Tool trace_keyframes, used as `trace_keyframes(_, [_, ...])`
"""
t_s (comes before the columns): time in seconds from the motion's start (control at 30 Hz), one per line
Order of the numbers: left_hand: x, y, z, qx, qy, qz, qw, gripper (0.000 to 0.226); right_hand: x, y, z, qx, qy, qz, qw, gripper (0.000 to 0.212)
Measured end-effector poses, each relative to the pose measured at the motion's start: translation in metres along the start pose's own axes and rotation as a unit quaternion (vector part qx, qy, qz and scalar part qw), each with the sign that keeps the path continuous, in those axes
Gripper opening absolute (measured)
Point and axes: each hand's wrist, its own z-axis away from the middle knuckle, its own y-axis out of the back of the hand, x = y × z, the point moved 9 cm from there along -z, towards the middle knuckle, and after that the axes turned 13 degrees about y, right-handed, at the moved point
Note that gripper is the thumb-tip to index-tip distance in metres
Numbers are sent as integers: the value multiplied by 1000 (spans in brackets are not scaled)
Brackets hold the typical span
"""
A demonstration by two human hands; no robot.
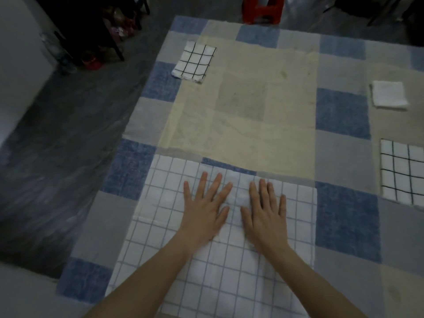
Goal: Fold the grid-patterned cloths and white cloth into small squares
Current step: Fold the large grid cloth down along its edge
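Note:
A large white cloth with a pale blue grid [160, 237] lies spread flat in front of me on a checkered mat [344, 161]. My left hand [205, 207] and my right hand [266, 210] rest palm down on it side by side, fingers spread, holding nothing. A small folded black-grid cloth [194, 62] lies at the far left of the mat. A folded white cloth [389, 94] lies at the right. Another black-grid cloth [401, 171] lies at the right edge, partly cut off by the frame.
The mat has blue, grey and cream squares and lies on a dark grey floor [57, 157]. A red plastic stool [261, 9] stands beyond the mat's far edge. Dark furniture legs [112, 42] and small items stand at the far left.

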Motion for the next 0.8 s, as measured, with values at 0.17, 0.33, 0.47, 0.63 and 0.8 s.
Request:
trace_keyframes(0.17, [5, 7, -19, 8, -5, -3, 1000, 59, 8, 7, -21, 11, 25, 16, 999, 67])
trace_keyframes(0.33, [7, 12, -55, 22, 8, -7, 1000, 60, 26, 17, -60, 18, 38, 25, 999, 69])
trace_keyframes(0.47, [8, 13, -69, 10, -8, -7, 1000, 58, 44, 25, -66, 12, 41, 26, 999, 67])
trace_keyframes(0.63, [-67, 18, -75, 25, 55, 18, 998, 56, 108, 39, -44, 18, -40, 18, 999, 65])
trace_keyframes(0.8, [-101, 43, -78, 84, 200, 57, 975, 59, 96, 75, -42, 171, -91, 9, 981, 58])
